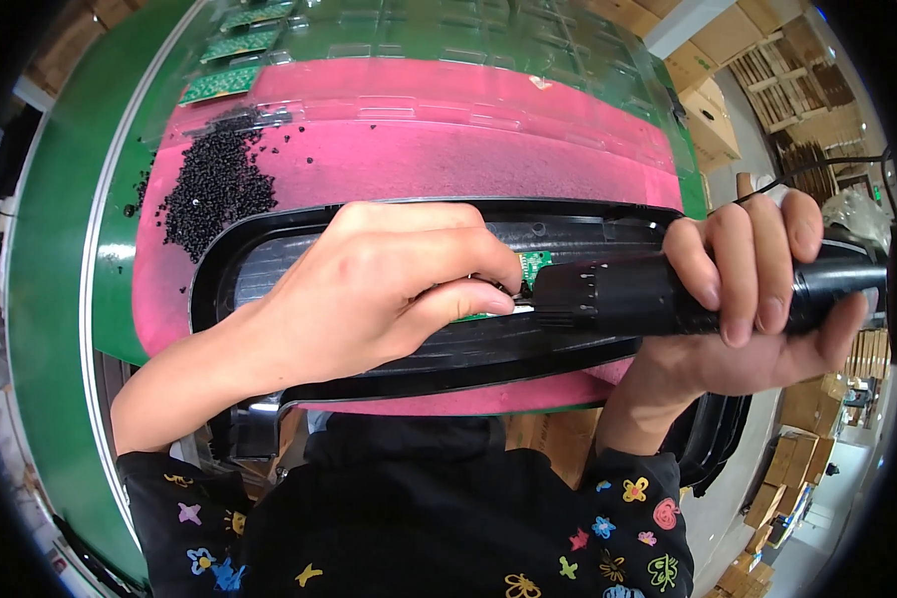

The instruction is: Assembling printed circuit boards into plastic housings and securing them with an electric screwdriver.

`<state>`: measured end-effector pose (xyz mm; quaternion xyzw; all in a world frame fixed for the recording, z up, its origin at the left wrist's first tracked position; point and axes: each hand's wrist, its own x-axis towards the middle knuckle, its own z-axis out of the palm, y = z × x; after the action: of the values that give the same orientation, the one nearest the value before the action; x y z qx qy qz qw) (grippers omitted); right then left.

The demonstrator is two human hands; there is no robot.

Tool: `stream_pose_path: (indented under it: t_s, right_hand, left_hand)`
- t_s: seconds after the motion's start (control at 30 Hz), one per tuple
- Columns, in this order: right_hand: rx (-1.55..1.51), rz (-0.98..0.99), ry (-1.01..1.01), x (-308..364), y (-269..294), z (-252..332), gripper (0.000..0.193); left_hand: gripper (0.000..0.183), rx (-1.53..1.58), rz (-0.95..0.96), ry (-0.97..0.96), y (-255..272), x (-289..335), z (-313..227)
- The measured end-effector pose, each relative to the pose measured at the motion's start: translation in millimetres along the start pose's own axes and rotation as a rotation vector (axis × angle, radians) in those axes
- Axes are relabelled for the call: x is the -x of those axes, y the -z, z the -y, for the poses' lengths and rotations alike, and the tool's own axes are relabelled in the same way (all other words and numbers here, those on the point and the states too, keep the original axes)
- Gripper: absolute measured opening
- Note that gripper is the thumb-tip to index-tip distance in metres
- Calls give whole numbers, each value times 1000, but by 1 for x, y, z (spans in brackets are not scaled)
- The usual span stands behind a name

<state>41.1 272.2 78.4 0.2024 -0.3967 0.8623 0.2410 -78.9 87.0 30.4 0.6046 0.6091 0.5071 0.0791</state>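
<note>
My right hand (757,269) is wrapped round a black electric screwdriver (618,297), which lies level with its tip pointing left. At that tip, my left hand (399,264) has its thumb and index finger closed in a pinch; whatever is between them is too small to make out. Below both hands is a long black plastic housing (259,261) with its hollow side up. A green circuit board (536,265) sits inside it, mostly covered by my left fingers and the screwdriver.
Left of the housing, a heap of small black screws (214,189) is spread on a pink mat (429,164). Beyond it lies a clear plastic tray (448,50), with several green circuit boards (219,85) at its left end. A green table (55,249) lies underneath. Cardboard boxes (713,125) stand right.
</note>
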Motion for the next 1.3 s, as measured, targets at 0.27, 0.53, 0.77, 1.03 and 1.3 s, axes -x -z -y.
stream_pose_path:
  t_s: [0.27,0.53,0.77,1.03,1.3]
  right_hand:
    - [164,-14,59,3,4,11,39]
    - [384,-41,-30,5,28,17,51]
    - [416,-97,-34,3,31,9,52]
    - [498,-188,-37,-1,35,-2,52]
    - [505,-192,-58,-1,36,-14,48]
  left_hand:
    - [43,-108,110,236,-4,-1,0]
    - [53,-490,272,217,-28,6,10]
    - [44,-503,246,191,-32,8,16]
    - [49,-494,301,268,-30,6,13]
    - [48,-490,291,265,-29,8,13]
